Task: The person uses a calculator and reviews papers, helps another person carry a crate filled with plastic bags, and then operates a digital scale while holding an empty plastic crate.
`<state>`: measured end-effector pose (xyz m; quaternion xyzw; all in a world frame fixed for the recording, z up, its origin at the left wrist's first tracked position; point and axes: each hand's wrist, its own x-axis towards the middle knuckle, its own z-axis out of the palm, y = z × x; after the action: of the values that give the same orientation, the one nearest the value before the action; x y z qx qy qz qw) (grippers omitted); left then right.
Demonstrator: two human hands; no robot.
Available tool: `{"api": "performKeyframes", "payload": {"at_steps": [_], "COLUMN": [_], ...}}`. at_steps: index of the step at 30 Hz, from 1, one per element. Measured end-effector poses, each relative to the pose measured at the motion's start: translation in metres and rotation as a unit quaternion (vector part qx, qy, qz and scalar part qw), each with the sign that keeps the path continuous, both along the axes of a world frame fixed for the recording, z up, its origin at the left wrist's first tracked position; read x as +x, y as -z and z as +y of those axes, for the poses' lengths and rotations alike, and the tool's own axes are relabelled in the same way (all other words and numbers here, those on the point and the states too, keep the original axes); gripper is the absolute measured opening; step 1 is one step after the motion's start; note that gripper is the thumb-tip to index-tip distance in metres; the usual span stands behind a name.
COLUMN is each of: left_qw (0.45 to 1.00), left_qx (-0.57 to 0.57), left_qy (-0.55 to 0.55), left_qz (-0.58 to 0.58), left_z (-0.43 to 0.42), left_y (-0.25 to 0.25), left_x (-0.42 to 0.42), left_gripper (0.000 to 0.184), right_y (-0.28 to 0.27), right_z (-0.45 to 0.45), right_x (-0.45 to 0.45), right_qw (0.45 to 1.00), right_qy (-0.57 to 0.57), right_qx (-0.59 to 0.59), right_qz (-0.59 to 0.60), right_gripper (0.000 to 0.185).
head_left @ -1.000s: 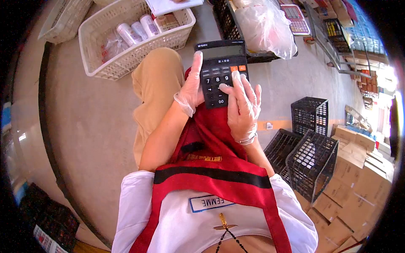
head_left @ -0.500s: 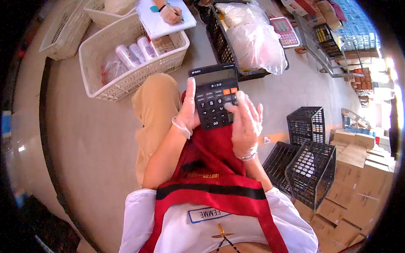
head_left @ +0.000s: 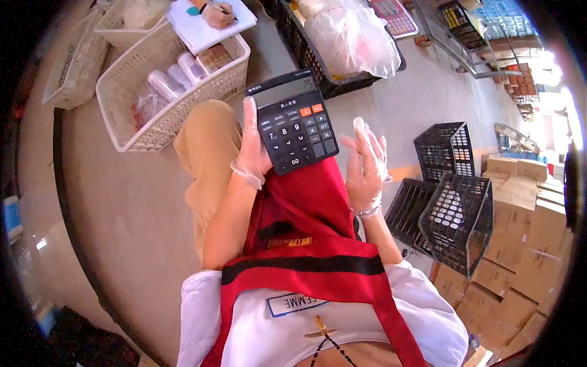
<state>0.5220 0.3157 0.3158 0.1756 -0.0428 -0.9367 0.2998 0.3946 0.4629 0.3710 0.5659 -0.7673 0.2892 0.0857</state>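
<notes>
My left hand point(head_left: 251, 147), in a clear plastic glove, holds a black calculator point(head_left: 293, 125) by its left side, thumb along the edge. The calculator tilts slightly, with orange C and AC keys and a display that seems to read 25. To its right, apart from the keys, my gloved right hand point(head_left: 365, 165) is raised with fingers stretched out and nothing in it. Below the calculator a red apron point(head_left: 299, 202) covers my lap.
A white crate point(head_left: 177, 116) holds wrapped rolls; another person's hand point(head_left: 218, 14) with a pen rests on paper point(head_left: 202, 33) over it. A black crate point(head_left: 306, 49) carries plastic bags point(head_left: 351, 40). Black crates point(head_left: 455, 220) and cardboard boxes point(head_left: 513, 238) stand at right.
My right hand has come off the calculator's keys and moved to the right. Digits now show on the display. The whole view has shifted a little.
</notes>
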Motion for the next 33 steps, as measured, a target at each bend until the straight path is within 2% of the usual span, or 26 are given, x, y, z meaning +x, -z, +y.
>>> {"api": "performKeyframes", "payload": {"at_steps": [4,14,16,20,23,28,33], "left_qw": [1.0,1.0,0.999,1.0,1.0,1.0,1.0], "left_qx": [-0.003,-0.004,-0.004,-0.014,-0.01,-0.011,-0.005], "left_qy": [0.012,0.028,0.029,0.014,0.021,0.024,0.018], "left_qz": [0.022,0.008,0.026,0.006,0.008,0.003,0.019], "left_z": [-0.001,-0.003,-0.002,-0.002,-0.003,-0.002,-0.002], "left_y": [0.001,0.001,0.0,-0.001,0.001,-0.001,0.001], "left_x": [0.001,0.003,0.004,0.003,0.003,0.003,0.002], "left_gripper": [0.072,0.074,0.074,0.074,0.074,0.075,0.074], "right_y": [0.004,0.004,-0.002,-0.003,-0.003,-0.006,-0.003], "right_z": [-0.003,-0.029,-0.037,-0.043,-0.041,-0.018,0.002], "right_x": [0.001,0.0,0.004,0.002,-0.003,-0.004,0.006], "right_qw": [1.0,0.997,0.995,0.996,0.998,0.999,0.996], "right_qy": [-0.005,-0.041,-0.045,-0.061,-0.018,-0.024,-0.071], "right_qx": [0.008,-0.023,0.013,-0.002,-0.026,-0.011,0.031], "right_qz": [0.017,0.061,0.086,0.068,0.048,0.024,0.048], "right_gripper": [0.035,0.037,0.039,0.04,0.038,0.034,0.035]}}
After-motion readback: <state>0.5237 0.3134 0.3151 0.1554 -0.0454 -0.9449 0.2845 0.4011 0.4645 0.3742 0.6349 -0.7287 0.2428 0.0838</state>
